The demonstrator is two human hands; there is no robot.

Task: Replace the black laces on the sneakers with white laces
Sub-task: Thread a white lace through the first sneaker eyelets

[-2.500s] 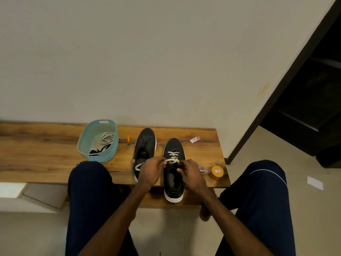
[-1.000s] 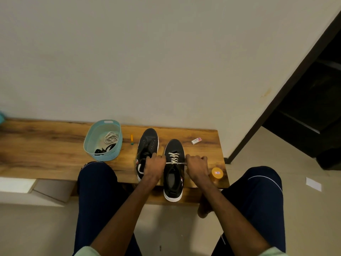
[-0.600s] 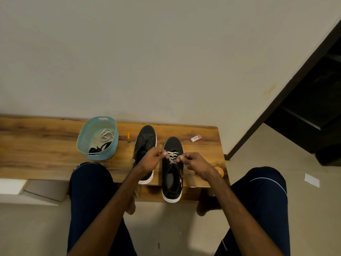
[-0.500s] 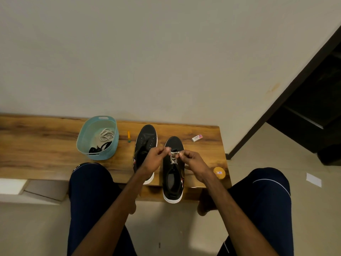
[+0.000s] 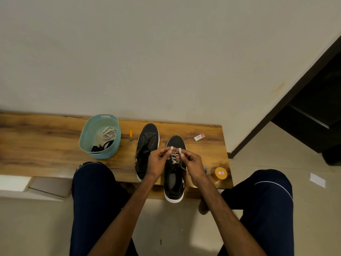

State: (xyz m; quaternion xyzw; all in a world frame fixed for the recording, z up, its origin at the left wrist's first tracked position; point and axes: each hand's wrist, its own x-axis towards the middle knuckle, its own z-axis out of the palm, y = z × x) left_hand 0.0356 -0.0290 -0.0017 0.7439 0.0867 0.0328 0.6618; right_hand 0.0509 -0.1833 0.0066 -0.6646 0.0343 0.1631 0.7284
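- since a second ago, both hands have left the sides of the shoe, where they drew the lace taut, and have met over its eyelets.
- left knee (image 5: 92, 191) and right knee (image 5: 267, 200), in dark trousers, lie nearest the camera and flank the two forearms.
- left hand (image 5: 158, 161): fingers curled, pinching one end of the white lace (image 5: 174, 157); the tip stands up above the fingertips.
- right hand (image 5: 191, 163): fingers curled, pinching the other end in the same way; the two hands are almost touching.
- white lace: crossed through the eyelets of the laced sneaker (image 5: 174, 185), between the hands.
- laced sneaker: black with a white sole, toe toward the wall, heel overhanging the near edge of the worktop (image 5: 36, 145).
- yellow tin (image 5: 220, 173): near the right front corner of the worktop, just right of the right hand.
- unlaced sneaker (image 5: 147, 141): just beside the laced one on its left and set further back, eyelet rows showing, its heel part hidden by the left hand.
- blue basket (image 5: 110, 154): left of both sneakers, holding black laces (image 5: 100, 146) at its near end and a spare white lace (image 5: 108, 133) at its far end.
- orange marker (image 5: 131, 134): between the basket and the unlaced sneaker.
- eraser (image 5: 199, 137): near the far edge, right of the laced sneaker's toe.
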